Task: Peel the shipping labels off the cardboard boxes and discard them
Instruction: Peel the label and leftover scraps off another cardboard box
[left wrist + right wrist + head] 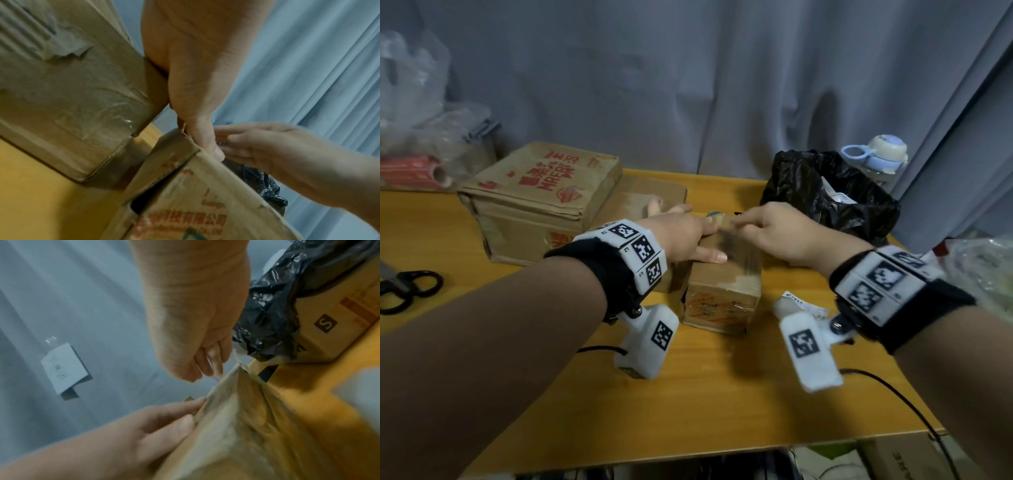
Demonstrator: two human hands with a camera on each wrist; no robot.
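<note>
Basically left hand (681,236) lies flat, fingers straight, pinning the small cardboard box (722,294) so it can't slide; right hand (774,229) pinches a thin label strip (236,356) at the far top edge, black trash bag (832,195) just beyond the pinch for disposal.

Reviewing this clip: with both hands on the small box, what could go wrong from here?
The right hand pinches only a thin strip at the small box's far edge; its grip looks slight, so the strip may tear. The left hand just rests flat on top, so the box might slide toward the black bag.
</note>
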